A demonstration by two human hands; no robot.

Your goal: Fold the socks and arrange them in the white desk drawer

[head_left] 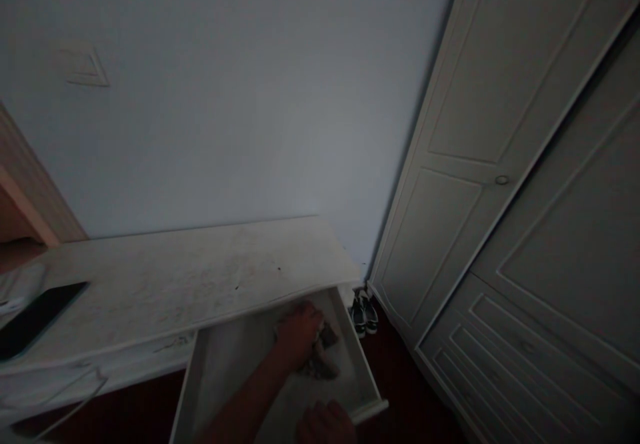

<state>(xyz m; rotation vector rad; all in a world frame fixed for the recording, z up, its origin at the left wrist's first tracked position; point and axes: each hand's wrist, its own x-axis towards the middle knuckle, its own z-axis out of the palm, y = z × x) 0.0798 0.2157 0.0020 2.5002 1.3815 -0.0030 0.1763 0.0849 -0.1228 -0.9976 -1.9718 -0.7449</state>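
A white drawer [374, 409] is pulled out from under the worn white tabletop [210, 264]. Inside it, my left hand [300, 331] presses down on a crumpled greyish cloth [323, 361], its fingers closed over the folds. The cloth lies against the drawer's bottom, towards the right side. At the lower edge of the view, my right hand [326, 424] has its fingers curled over the drawer's front; its palm and wrist are out of view. The dim light blurs the finer details of both hands.
A dark phone or tablet [37, 321] lies on the tabletop at left, near a white object [23, 284]. A white cable [75, 397] hangs below. Dark shoes [364, 313] stand on the red floor beside a tall white wardrobe [440, 231]. The wall has a switch [83, 64].
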